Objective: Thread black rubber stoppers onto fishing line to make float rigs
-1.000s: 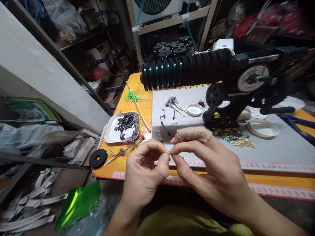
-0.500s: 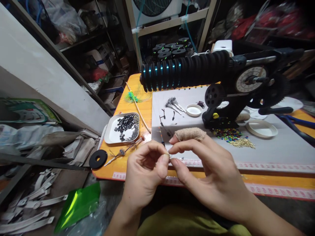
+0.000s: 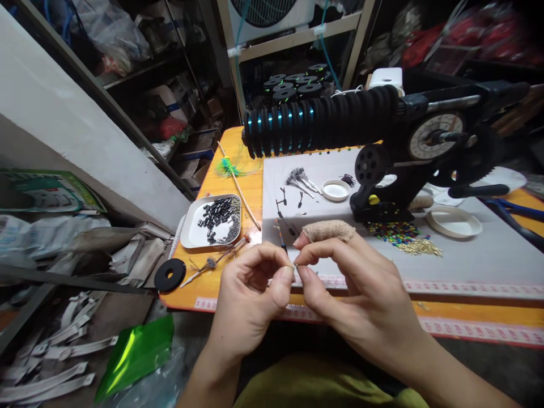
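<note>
My left hand (image 3: pixel 255 294) is closed in a pinch, its thumb pressed to the index finger. Facing it, my right hand (image 3: pixel 361 283) also pinches, thumb and index fingertips nearly meeting. Between the fingertips is something tiny, too small to name. A tan wrap (image 3: pixel 329 231) covers one finger of the right hand. Just behind the fingertips lies a thin stick with an orange and dark tip (image 3: pixel 282 239) on the white board (image 3: pixel 331 241). Small black parts (image 3: pixel 290 228) rest a little farther back.
A white tray (image 3: pixel 193 229) holds black tubes and small grey pieces. Coloured beads (image 3: pixel 397 232) lie right of my hands, near a round lid (image 3: pixel 454 222). A black winding machine (image 3: pixel 323 122) spans the back. A black disc (image 3: pixel 170 275) sits at the table's left corner.
My right thumb and index fingertips have come closer together, near the left fingertips. Both hands otherwise stay almost where they were. The view has shifted very slightly.
</note>
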A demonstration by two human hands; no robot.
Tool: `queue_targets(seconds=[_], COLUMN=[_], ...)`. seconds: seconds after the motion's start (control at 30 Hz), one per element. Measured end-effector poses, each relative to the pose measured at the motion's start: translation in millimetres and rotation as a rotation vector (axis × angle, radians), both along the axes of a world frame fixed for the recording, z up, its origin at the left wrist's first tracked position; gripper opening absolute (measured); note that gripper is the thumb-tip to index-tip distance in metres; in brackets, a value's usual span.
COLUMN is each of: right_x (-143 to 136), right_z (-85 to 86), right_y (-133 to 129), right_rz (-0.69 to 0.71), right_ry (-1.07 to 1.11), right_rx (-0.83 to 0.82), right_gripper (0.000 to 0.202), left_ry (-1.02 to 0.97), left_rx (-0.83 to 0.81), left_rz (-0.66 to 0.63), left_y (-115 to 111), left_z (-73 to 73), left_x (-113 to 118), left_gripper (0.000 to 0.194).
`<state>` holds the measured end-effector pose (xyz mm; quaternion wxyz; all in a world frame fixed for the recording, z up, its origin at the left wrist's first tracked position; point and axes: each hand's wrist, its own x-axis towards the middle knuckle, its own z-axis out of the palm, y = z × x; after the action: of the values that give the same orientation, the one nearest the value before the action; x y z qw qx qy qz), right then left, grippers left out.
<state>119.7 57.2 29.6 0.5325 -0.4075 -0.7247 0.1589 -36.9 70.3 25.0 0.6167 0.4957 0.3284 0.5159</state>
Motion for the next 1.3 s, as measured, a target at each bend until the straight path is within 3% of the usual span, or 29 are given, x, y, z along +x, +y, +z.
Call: queue_targets(seconds=[0.33, 0.53, 0.77, 1.03, 1.17, 1.3], right_x=[1.0, 1.1, 4.6, 10.0, 9.8, 11.1], right_z=[-1.8, -5.0, -10.6, -14.0, -13.3, -11.8], right_y=[-2.1, -6.7, -6.8, -15.3, -16.4, -17.8], right_rz=[-0.06, 0.027, 0.039, 0.049, 0.063, 0.09], right_ry=[-0.009, 0.113, 0.203, 0.188, 0.171, 0.149], right_rx=[0.088, -0.045, -0.207, -0.308, -0.326, -0.343], right_gripper=[0.023, 0.028, 0.013, 0.014, 0.013, 0.013], left_ry=[-0.019, 0.063, 0.359, 0.335, 0.434, 0.559], left_rx=[-0.003, 0.078, 0.386, 0.367, 0.336, 0.505], left_rz=[0.001, 0.084, 0.156, 0.178, 0.15, 0.117], left_y=[-1.2, -3.3, -9.8, -13.3, -16.9, -15.4], left_z=[-2.9, -3.6, -6.1, -9.7, -9.3, -7.9], left_x=[0.5, 2.2, -4.1, -7.9, -7.5, -6.3], left_gripper=[0.005, 0.006, 0.016, 0.016, 0.021, 0.026])
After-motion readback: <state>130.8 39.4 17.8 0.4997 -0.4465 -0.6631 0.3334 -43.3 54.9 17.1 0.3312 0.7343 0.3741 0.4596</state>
